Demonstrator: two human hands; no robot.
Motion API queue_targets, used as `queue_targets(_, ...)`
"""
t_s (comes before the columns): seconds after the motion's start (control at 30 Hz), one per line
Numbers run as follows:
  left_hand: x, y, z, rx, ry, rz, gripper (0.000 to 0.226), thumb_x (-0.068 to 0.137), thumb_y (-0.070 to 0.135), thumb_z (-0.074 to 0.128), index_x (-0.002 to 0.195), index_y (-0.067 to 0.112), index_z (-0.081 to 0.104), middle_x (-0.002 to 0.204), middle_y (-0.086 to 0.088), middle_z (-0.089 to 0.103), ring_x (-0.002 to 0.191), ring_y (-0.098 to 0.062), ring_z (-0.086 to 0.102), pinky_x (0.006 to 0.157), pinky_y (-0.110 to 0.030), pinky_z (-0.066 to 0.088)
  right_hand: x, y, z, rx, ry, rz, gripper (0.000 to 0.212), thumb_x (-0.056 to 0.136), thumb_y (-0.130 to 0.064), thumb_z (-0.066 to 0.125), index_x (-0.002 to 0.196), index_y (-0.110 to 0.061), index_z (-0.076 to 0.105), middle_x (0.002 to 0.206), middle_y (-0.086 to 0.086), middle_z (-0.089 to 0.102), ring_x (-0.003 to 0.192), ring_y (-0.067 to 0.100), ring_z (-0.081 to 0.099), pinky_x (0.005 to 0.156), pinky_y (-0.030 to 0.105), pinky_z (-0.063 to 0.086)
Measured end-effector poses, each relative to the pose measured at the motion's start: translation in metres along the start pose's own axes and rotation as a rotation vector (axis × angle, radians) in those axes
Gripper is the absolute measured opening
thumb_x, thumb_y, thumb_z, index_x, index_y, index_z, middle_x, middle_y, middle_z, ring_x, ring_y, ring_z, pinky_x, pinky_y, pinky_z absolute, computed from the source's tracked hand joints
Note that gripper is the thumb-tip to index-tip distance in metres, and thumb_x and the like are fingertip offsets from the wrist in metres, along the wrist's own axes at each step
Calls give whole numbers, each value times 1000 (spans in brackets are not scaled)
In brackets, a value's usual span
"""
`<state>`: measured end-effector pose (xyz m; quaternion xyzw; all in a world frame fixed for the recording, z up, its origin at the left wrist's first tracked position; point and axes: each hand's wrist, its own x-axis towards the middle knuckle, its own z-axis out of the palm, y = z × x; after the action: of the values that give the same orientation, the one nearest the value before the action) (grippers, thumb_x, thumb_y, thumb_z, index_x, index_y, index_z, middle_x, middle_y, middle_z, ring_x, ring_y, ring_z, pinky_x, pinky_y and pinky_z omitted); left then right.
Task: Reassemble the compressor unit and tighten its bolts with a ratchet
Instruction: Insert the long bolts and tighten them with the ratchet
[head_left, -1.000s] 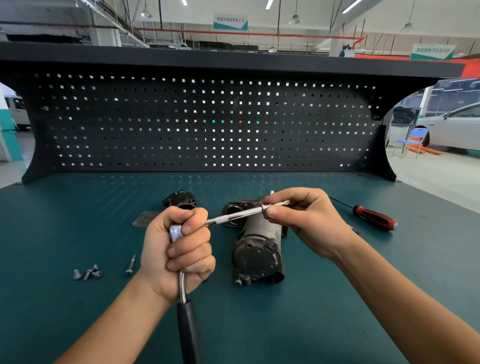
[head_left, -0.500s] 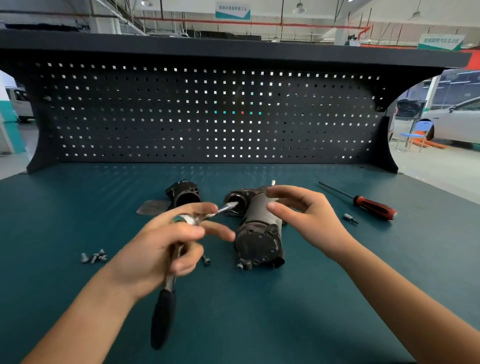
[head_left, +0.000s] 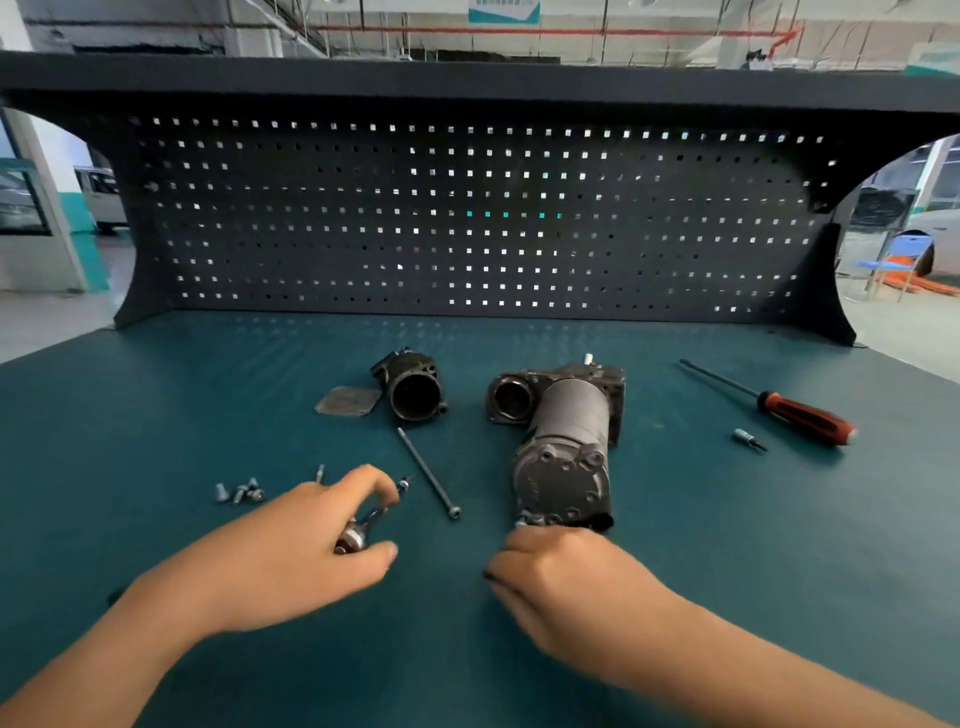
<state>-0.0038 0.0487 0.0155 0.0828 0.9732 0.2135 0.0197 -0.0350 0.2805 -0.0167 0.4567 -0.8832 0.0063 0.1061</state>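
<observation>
Bench (head_left: 727, 571): bare teal mat along the whole near edge, across the left side, and in a wide strip in front of the pegboard (head_left: 467, 218) that closes off the rear edge. The right edge is open to the shop floor. Left hand (head_left: 291, 561) reaches in from the near-left corner, palm down and knuckles up. Its grip is closed round the head of the ratchet (head_left: 354, 538), thumb under and fingers curled over. A short bit end pokes out past the fingertips toward the rear, and the handle is hidden beneath the hand. Right hand (head_left: 566, 571) comes in from the near-right corner, back of the hand up and fingers curled down toward the mat. It is motion-blurred, so I cannot tell whether its grip holds anything. The compressor unit (head_left: 566, 447) lies on its side mid-bench, slightly right of centre, with its bolted end cap facing the near edge. That cap sits just beyond the right knuckles, and contact is unclear. The unit lies apart from the left grip, off to its right. A long bolt (head_left: 427, 470) lies on the mat between the ratchet and the unit. The detached housing (head_left: 415, 387) and a flat plate (head_left: 347, 401) lie side by side toward the rear, left of the unit. Small bolts (head_left: 240, 491) are clustered left of the left hand. A screwdriver (head_left: 805, 415) and a loose bit (head_left: 749, 439) lie toward the right edge.
</observation>
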Motion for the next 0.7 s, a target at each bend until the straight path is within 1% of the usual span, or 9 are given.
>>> queue_targets(0.1,8,-8,8,68,41,28,19,84,55,46,93,44,33,64,29,54,57,4,48,57,-14,39,48,-22,10,-87,-133,115,24,92,-2,42,115,2,49,119,22,48,107,37,50,80,43,44)
queue_targets(0.23,14,-13,24,326,124,48,29,85,61,42,102,39,32,82,15,52,91,-8,57,67,-25,37,84,-26,15,-107,-133,258,32,92,1,43,124,5,46,126,26,45,114,38,48,85,40,45)
queue_targets(0.33,20,-17,35,536,203,115,34,86,65,38,101,35,33,103,10,61,103,-17,58,69,-31,35,83,-23,15,-77,-149,247,29,90,4,44,118,5,51,122,25,45,110,39,50,85,40,44)
queue_targets(0.4,20,-19,38,568,240,125,43,86,67,34,114,35,37,113,14,60,107,-14,57,76,-29,40,74,-20,16,35,-96,272,24,90,0,46,113,2,52,117,24,50,105,39,52,80,40,41)
queue_targets(0.47,19,-22,41,571,276,140,48,86,69,29,123,39,34,115,17,55,109,-9,55,79,-26,41,62,-15,14,326,12,358,22,86,-8,51,108,-5,56,107,18,61,99,34,56,75,32,40)
queue_targets(0.53,16,-19,45,575,328,154,48,87,68,31,125,39,34,111,18,51,107,-4,53,78,-23,42,51,-7,11,609,33,443,27,80,-9,58,107,-9,58,96,11,70,86,22,60,73,26,44)
queue_targets(0.57,14,-16,45,574,370,189,46,86,65,41,122,37,41,106,16,50,102,-5,55,74,-22,45,47,-2,10,664,27,458,29,78,-10,61,107,-10,58,93,9,71,81,18,60,73,25,46)
queue_targets(0.63,15,-14,44,609,440,291,44,65,54,76,97,25,65,89,8,58,76,-11,64,54,-25,52,46,2,11,629,21,460,26,79,-18,66,103,-11,60,95,8,70,85,18,59,77,27,48)
queue_targets(0.7,19,-15,47,594,522,346,44,43,43,91,75,18,71,77,1,64,60,-17,65,42,-30,52,51,-3,12,494,-15,470,28,80,-37,68,88,-11,60,94,11,66,89,27,59,74,31,47)
